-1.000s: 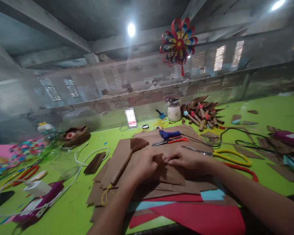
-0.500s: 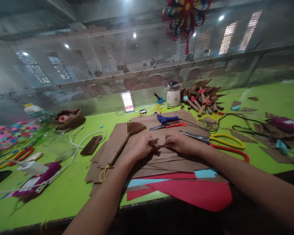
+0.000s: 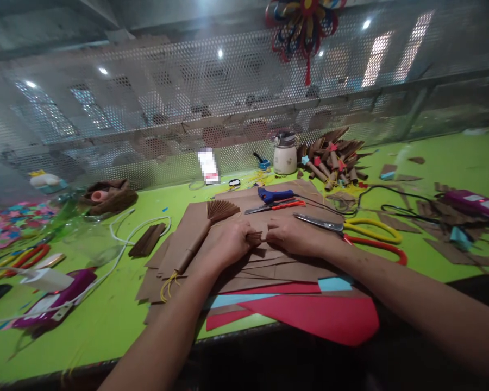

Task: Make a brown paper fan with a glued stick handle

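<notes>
My left hand (image 3: pixel 227 245) and my right hand (image 3: pixel 292 237) meet over a stack of brown paper sheets (image 3: pixel 264 269) on the green table (image 3: pixel 106 320). Both pinch a small pleated strip of brown paper (image 3: pixel 254 238) held between them, fingers closed on it. A finished brown paper fan with a rolled handle (image 3: pixel 204 231) lies just left of my left hand. Red paper (image 3: pixel 321 317) and blue paper (image 3: pixel 334 283) lie under the stack near the table's front edge.
Large yellow-and-red scissors (image 3: pixel 362 233), small red scissors (image 3: pixel 275 206) and a blue glue gun (image 3: pixel 275 194) lie behind my hands. A white jar (image 3: pixel 285 155) and a pile of rolled fans (image 3: pixel 334 157) stand at the back. White cable (image 3: pixel 122 239), a purple device (image 3: pixel 52 307) at left.
The view has tilted down, so the table sits lower in frame. My hands have stayed together on the pleated strip, squeezing its folds closer.
</notes>
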### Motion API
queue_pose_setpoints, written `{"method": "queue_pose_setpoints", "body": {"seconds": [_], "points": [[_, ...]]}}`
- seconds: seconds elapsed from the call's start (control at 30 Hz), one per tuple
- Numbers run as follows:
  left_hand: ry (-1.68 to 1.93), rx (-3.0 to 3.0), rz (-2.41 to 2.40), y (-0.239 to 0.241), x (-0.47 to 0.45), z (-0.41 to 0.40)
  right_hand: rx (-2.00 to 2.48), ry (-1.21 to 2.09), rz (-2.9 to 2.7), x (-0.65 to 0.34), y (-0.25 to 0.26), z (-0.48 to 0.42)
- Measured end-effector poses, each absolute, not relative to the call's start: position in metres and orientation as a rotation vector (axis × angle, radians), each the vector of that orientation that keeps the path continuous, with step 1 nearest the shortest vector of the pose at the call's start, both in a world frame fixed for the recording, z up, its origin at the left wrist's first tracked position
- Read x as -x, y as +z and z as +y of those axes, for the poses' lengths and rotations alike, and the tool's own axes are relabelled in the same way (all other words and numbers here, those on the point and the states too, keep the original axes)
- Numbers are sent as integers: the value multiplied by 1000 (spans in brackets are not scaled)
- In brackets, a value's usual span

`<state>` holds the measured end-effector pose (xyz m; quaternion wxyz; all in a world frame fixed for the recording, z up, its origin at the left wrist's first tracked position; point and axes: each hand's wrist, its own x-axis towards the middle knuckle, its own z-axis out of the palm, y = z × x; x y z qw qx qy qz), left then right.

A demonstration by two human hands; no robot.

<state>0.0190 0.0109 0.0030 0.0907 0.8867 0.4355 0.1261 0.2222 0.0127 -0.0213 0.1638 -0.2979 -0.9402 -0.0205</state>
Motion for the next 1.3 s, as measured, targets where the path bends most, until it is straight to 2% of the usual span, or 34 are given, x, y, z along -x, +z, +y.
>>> {"method": "queue_pose_setpoints", "body": {"seconds": [0.4,0.8,0.9,1.13,1.3], "points": [[173,-2913,1327,14,-23,2,855,-321,-2733,-222,-20,0],[79,-2999,1377,7,-11,7,985,-364,-2811,-222,-10,-12],[74,-2966,1412,7,-11,7,1013,-328,-2789,-224,-12,-12],[91,-2919,1464,8,-12,7,1054,9,-2649,-233,-20,4],[73,-2930,1438,9,-13,7,1048,-118,-2728,-230,-14,-1]]}}
